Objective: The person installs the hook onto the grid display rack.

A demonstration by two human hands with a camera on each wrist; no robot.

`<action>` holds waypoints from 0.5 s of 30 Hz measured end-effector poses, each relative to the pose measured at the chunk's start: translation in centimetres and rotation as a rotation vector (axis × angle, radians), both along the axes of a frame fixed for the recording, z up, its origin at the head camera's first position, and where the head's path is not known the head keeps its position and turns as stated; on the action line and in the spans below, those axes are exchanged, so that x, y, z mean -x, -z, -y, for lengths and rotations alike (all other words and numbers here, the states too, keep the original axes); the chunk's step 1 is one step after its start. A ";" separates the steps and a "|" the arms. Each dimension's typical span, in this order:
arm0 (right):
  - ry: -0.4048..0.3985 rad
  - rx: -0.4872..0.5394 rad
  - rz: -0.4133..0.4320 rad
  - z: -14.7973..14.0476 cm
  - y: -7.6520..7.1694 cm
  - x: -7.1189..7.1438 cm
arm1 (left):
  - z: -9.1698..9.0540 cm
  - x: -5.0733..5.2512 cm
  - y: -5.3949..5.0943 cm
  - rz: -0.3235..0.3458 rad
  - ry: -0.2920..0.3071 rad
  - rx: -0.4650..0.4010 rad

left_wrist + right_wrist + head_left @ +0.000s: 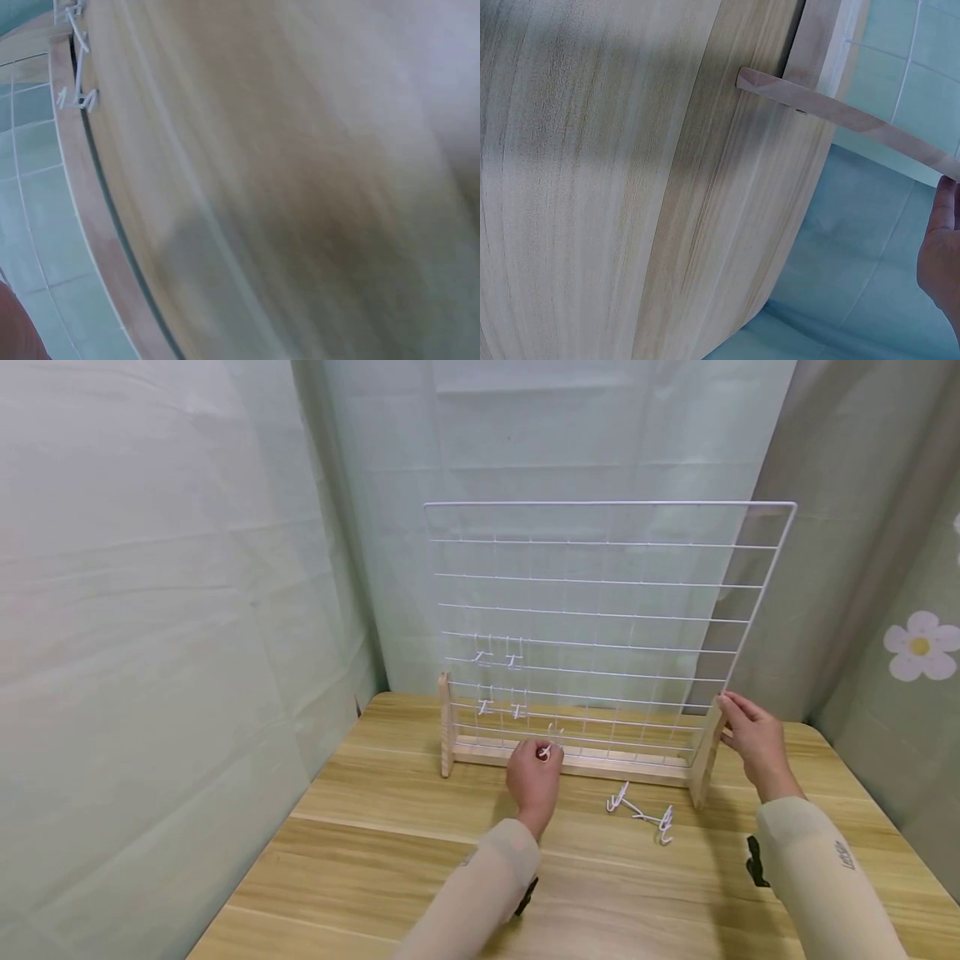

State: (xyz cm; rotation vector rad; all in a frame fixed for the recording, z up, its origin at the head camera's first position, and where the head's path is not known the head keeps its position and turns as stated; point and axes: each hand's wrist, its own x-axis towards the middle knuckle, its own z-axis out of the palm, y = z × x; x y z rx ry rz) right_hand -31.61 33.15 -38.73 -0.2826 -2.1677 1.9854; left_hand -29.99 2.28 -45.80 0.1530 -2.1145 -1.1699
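A white wire grid [600, 582] stands in a wooden base [622, 768]. My left hand [534, 781] pinches a small white hook [547, 751] at the grid's lower wires; whether it hangs on a wire I cannot tell. Only a blurred edge of that hand [16, 330] shows in the left wrist view. With thumb and fingers, my right hand [759, 745] grips the top of the right wooden post [703, 762]. The right wrist view shows this hand [941, 262] at the post's end [855, 120]. Several white hooks [514, 661] hang at the grid's lower left.
Loose white hooks [664, 825] lie in a cluster on the wooden table [360, 843] before the base's right half; some [80, 97] show in the left wrist view. Pale curtains [187, 568] surround the table at the left, back and right.
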 end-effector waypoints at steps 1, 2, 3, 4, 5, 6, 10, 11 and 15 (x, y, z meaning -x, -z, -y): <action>0.001 -0.008 0.004 0.0 0.0 0.0 | -0.2 0.1 -0.1 -0.009 -0.008 0.002; 0.002 -0.022 0.006 0.1 0.0 0.0 | -0.4 0.1 -0.2 -0.016 -0.016 0.003; 0.004 -0.030 0.007 0.1 0.0 0.0 | -0.5 0.3 -0.3 -0.028 -0.023 0.002; 0.004 -0.032 0.007 0.1 0.0 0.0 | -0.7 0.4 -0.4 -0.036 -0.030 0.004; 0.003 -0.031 0.006 0.2 0.0 0.0 | -0.8 0.5 -0.5 -0.050 -0.039 0.006; 0.002 -0.030 0.006 0.2 0.0 0.0 | -0.9 0.6 -0.6 -0.065 -0.046 0.006; 0.000 -0.036 0.008 0.1 -0.1 -0.1 | -1.4 1.0 -1.3 -0.100 -0.069 -0.009; -0.002 -0.023 0.007 0.1 -0.1 -0.1 | -1.6 1.0 -1.6 -0.103 -0.075 -0.015; -0.005 -0.028 0.002 0.0 0.0 -0.1 | -2.2 1.3 -2.6 -0.119 -0.096 -0.024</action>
